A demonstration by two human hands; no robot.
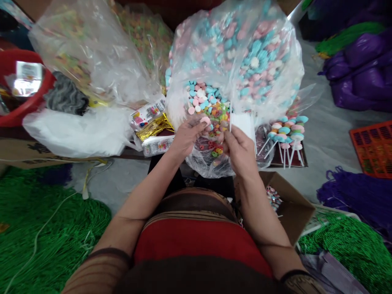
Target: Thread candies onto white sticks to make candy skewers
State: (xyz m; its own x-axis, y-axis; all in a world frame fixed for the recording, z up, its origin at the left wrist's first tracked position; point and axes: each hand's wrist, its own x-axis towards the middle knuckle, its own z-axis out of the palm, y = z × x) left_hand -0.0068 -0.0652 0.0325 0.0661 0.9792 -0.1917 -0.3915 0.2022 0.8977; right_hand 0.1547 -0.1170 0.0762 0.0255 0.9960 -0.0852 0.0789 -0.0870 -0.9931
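Observation:
My left hand (187, 136) pinches a round pink candy (204, 121) between thumb and fingers. A thin white stick (230, 116) rises from the closed fingers of my right hand (240, 149). Both hands are over an open clear plastic bag with small ring-shaped candies (219, 112) in yellow, green and red. Just beyond them lie loose pink, blue and white candies (199, 94). White sticks (243, 122) lie in a bunch beside my right hand. Further right, candies threaded on sticks (288, 130) sit at the table's edge.
A large clear bag of pastel candies (254, 61) stands behind, with a bag of orange-green candies (70, 61) to its left. Gold twist ties (154, 127) lie left of my hands. A red basin (29, 107) is far left. Below right stands an open cardboard box (294, 208).

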